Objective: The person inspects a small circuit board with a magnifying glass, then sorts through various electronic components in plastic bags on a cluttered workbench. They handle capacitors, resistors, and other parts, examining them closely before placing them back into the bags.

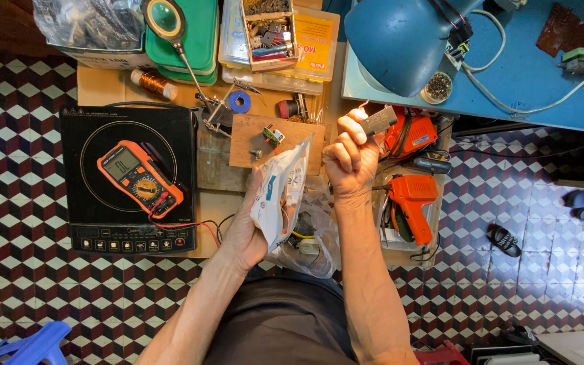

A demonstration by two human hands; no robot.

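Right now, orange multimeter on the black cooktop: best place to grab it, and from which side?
Grip the multimeter across its long orange edges at mid-body, coming from above. It lies flat and diagonal on the induction cooktop, face up. Probably avoid the lower-right end, where the red lead leaves.

The person's left hand [243,233] and right hand [351,159] are bare, with no gloves, rings or watch, both forearms are uncovered up to the elbows with no sleeves showing, and dark grey-brown cloth covers the lap between them.
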